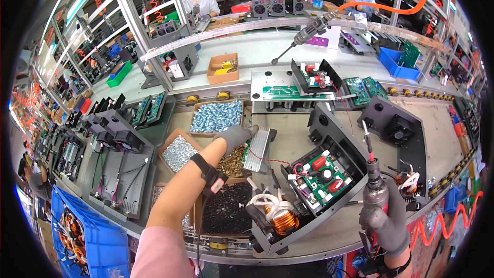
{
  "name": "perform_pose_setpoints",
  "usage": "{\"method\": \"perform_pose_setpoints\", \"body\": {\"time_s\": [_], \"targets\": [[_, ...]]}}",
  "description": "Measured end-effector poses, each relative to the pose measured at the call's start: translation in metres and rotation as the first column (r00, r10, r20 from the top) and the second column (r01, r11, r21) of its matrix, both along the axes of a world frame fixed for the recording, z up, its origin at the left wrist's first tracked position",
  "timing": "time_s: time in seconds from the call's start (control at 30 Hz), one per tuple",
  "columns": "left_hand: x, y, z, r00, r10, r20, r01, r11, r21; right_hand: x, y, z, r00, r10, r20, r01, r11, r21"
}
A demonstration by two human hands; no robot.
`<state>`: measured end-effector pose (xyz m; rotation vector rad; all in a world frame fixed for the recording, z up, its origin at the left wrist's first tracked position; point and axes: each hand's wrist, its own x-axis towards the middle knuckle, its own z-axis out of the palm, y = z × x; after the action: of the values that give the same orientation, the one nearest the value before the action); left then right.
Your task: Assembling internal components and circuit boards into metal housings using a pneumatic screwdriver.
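My left hand [237, 138], in a grey glove, has its fingers closed at the upper left edge of a finned silver heat sink [260, 149]. A red wire leads from beside it to a green circuit board [328, 176] inside an open black metal case [346, 149]. An orange copper coil [284, 220] with white leads lies at the case's near left end. At the lower right my right hand [387, 219], gloved too, is wrapped round a power screwdriver [375, 190]. Its bit points upward, apart from the case.
Boxes of blue-silver fasteners [217, 117], silver screws [178, 153] and black screws [226, 211] stand around my left arm. Other metal cases [121, 162] lie left, another [396, 123] right. A second screwdriver [314, 28] hangs ahead from an orange hose. Two people work beyond the bench.
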<state>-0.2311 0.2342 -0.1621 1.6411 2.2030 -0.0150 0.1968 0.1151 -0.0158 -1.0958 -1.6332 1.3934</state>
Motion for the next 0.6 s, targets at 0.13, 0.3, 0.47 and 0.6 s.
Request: {"method": "perform_pose_setpoints", "body": {"time_s": [0.13,0.3,0.47,0.6], "targets": [[0.031,-0.018,0.044,0.959,-0.207,0.191,0.230,0.967,-0.110,0.021,-0.010,-0.001,0.969,-0.242,-0.040,0.241,0.970,-0.029],[-0.010,-0.012,-0.021,0.782,-0.617,-0.089,0.623,0.766,0.157,0.063,-0.018,0.009,0.881,-0.462,-0.098,0.467,0.883,0.034],[-0.031,-0.019,-0.022,0.851,-0.100,0.516,-0.121,0.918,0.377,0.149,-0.007,-0.009,0.817,-0.576,-0.010,0.562,0.794,0.233],[-0.094,-0.016,0.021,0.934,-0.128,0.335,-0.176,0.650,0.740,0.194,0.000,-0.017,0.811,-0.582,0.055,0.576,0.812,0.098]]}}
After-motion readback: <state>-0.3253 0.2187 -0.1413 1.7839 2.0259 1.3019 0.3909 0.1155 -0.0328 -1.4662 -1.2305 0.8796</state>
